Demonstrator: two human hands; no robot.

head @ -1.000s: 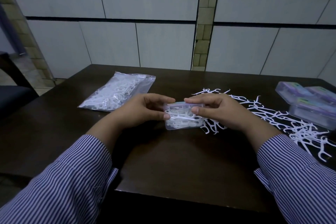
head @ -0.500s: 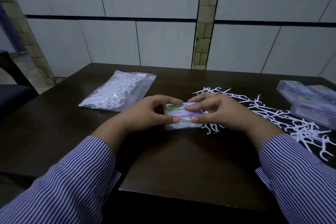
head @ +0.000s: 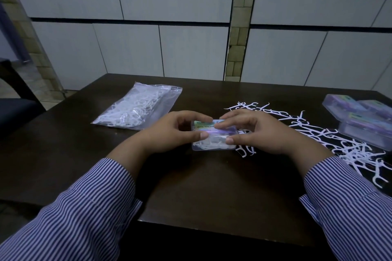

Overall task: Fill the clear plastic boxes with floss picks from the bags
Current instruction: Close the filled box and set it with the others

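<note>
A small clear plastic box (head: 213, 140) packed with white floss picks sits mid-table, its labelled lid down over it. My left hand (head: 169, 131) grips the box's left end, thumb on the near side and fingers over the top. My right hand (head: 256, 131) grips the right end in the same way. A sealed clear bag of floss picks (head: 137, 110) lies to the left. Loose white floss picks (head: 331, 140) are strewn across the table to the right.
Three closed labelled plastic boxes (head: 364, 121) are stacked at the far right edge of the dark wooden table (head: 212, 193). A dark chair (head: 14, 108) stands off the table's left side. A tiled wall rises behind the table.
The box's labelled lid has come down over the floss picks. Both hands shifted their fingers from the sides onto the top of the lid.
</note>
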